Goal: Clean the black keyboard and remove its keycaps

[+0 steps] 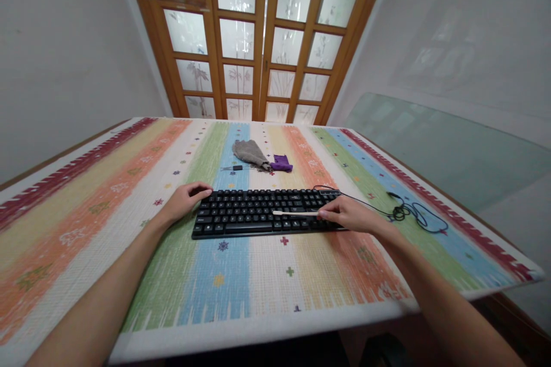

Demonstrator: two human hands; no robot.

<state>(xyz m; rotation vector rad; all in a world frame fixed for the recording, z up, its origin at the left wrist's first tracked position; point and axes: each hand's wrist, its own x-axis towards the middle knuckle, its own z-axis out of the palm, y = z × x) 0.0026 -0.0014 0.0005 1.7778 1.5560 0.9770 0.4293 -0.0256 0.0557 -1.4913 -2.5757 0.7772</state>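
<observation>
A black keyboard [241,228] lies flat on the table in front of me. At its far left corner, my left hand [185,201] grips the edge with curled fingers. My right hand [350,215] is over the right part of the keys, its fingers closed on the handle of a pale toothbrush [297,213]. The brush points left, its head low over the keys near the middle; whether the bristles touch them I cannot tell.
Beyond the keyboard lie a grey cloth [249,153], a purple cloth [282,163] and a small black item with thin metal prongs [237,167]. The keyboard's coiled cable [402,212] rests to the right. A striped tablecloth [219,298] covers the table.
</observation>
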